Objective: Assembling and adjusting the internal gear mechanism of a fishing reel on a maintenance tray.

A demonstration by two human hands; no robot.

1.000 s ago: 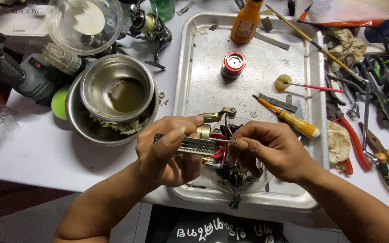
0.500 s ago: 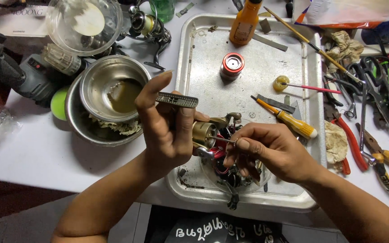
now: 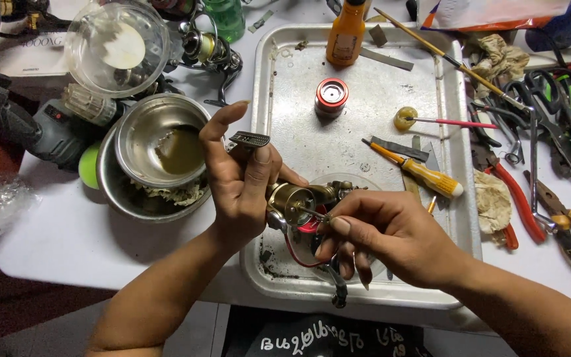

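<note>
My left hand (image 3: 239, 182) holds a small dark ribbed part (image 3: 249, 139) between thumb and fingers, raised beside the steel bowls. My right hand (image 3: 381, 231) grips a partly dismantled fishing reel (image 3: 302, 205) with a brass-coloured rotor and a red body, and pinches its thin shaft. The reel hangs just above the near left part of a metal tray (image 3: 275, 86). The reel's dark foot (image 3: 337, 291) points down past the tray's front rim.
In the tray lie a red spool (image 3: 331, 96), an orange bottle (image 3: 346, 33), a yellow-handled screwdriver (image 3: 424, 173) and a small brush. Two nested steel bowls (image 3: 160, 155) sit at left, with another reel (image 3: 209, 49) and a clear lid behind. Pliers and scissors (image 3: 556, 132) crowd the right.
My left hand has pulled the ribbed part off the reel and lifted it up and left toward the bowls. My right hand kept hold of the reel, now showing the bare rotor.
</note>
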